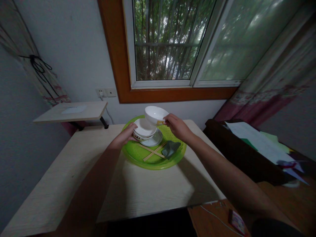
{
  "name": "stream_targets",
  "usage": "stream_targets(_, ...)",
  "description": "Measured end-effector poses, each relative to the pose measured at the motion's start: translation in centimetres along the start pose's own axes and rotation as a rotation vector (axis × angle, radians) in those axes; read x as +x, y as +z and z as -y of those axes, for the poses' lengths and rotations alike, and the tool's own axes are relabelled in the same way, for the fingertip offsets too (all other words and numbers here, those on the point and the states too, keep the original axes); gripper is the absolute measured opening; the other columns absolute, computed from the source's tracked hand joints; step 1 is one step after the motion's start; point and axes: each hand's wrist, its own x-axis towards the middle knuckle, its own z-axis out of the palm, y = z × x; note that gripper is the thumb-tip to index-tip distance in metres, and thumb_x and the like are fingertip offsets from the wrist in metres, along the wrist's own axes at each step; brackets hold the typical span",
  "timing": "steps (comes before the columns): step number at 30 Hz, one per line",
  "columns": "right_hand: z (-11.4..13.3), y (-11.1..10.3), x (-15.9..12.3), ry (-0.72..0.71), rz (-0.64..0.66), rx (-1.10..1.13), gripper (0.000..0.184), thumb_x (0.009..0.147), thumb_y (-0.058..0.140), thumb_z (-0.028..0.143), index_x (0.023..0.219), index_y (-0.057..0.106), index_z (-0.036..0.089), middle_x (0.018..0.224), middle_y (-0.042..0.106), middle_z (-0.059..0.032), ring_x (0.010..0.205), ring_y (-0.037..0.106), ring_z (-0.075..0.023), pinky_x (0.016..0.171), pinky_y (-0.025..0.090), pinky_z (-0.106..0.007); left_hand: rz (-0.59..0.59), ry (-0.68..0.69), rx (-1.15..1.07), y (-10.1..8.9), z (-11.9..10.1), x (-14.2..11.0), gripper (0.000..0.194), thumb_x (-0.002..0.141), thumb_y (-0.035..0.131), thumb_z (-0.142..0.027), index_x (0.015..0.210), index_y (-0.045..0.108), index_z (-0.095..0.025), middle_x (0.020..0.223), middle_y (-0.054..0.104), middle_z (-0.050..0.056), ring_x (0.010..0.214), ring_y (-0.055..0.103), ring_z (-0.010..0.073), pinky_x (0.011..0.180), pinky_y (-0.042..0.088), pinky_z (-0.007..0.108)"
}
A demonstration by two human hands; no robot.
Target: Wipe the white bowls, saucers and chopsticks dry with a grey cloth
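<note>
My left hand [127,134] is closed on the rim and side of a stack of white bowls [144,129] with patterned outsides, held over the left part of a green tray [130,157]. My right hand [176,126] grips another white bowl [156,113] by its right edge, tilted and raised beside the stack. Below them a white plate [154,141] lies on the tray, partly hidden by the bowls. Crossed chopsticks [151,152] rest at the front of the tray. Beside them lies a crumpled dark grey-green cloth [170,149].
The tray stands on a pale wooden table [138,194]. A small raised shelf [74,110] with a paper is at the left. Behind is a window [172,42]. At the right, papers [256,141] lie on a dark surface; a phone [237,221] is lower down.
</note>
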Motion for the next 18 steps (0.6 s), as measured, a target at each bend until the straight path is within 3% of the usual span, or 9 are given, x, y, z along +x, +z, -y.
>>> stream_targets(3,0.2,1.5,0.4,-0.037,0.065,0.016,0.019,0.099,0.046,0.02,0.107,0.064,0.019,0.106,0.064,-0.01,0.098,0.058,-0.0221,0.088,0.046,-0.033,0.04,-0.096,0.061,-0.1,0.0,0.2,0.051,0.08,0.071,-0.038,0.127,0.064,-0.019,0.11,0.073,0.017,0.104,0.069,0.0414,0.083,0.059,0.058)
stream_targets(6,0.3,2.5,0.8,-0.077,0.103,0.033,0.019,0.1,0.047,0.022,0.108,0.065,0.019,0.107,0.064,-0.0097,0.099,0.058,-0.0216,0.088,0.046,-0.033,0.033,-0.1,0.084,0.0,0.0,0.6,0.052,0.082,0.069,-0.042,0.13,0.063,-0.02,0.114,0.073,0.017,0.103,0.071,0.0403,0.08,0.06,0.057)
stream_targets(12,1.0,2.4,1.8,-0.125,0.146,0.109,0.015,0.099,0.054,0.025,0.101,0.067,0.018,0.102,0.065,-0.0108,0.098,0.059,-0.0231,0.09,0.046,-0.035,-0.001,-0.149,0.092,1.2,-0.6,0.6,0.06,0.081,0.07,-0.052,0.131,0.063,-0.019,0.11,0.074,0.019,0.103,0.07,0.0418,0.077,0.061,0.057)
stream_targets(15,1.5,2.3,1.8,-0.081,0.096,0.199,0.016,0.097,0.061,0.033,0.1,0.069,0.02,0.106,0.064,-0.0104,0.107,0.058,-0.0243,0.1,0.044,-0.04,0.006,-0.144,0.056,1.7,-1.1,0.2,0.062,0.078,0.073,-0.05,0.131,0.064,-0.019,0.109,0.075,0.02,0.103,0.07,0.043,0.077,0.061,0.057)
stream_targets(18,1.8,2.9,1.8,0.106,-0.096,0.267,0.026,0.095,0.062,0.042,0.112,0.067,0.023,0.13,0.055,-0.0132,0.13,0.047,-0.0268,0.111,0.039,-0.047,0.037,-0.135,0.023,1.7,-1.2,0.1,0.063,0.078,0.074,-0.049,0.133,0.063,-0.02,0.109,0.075,0.019,0.105,0.069,0.0433,0.08,0.06,0.058)
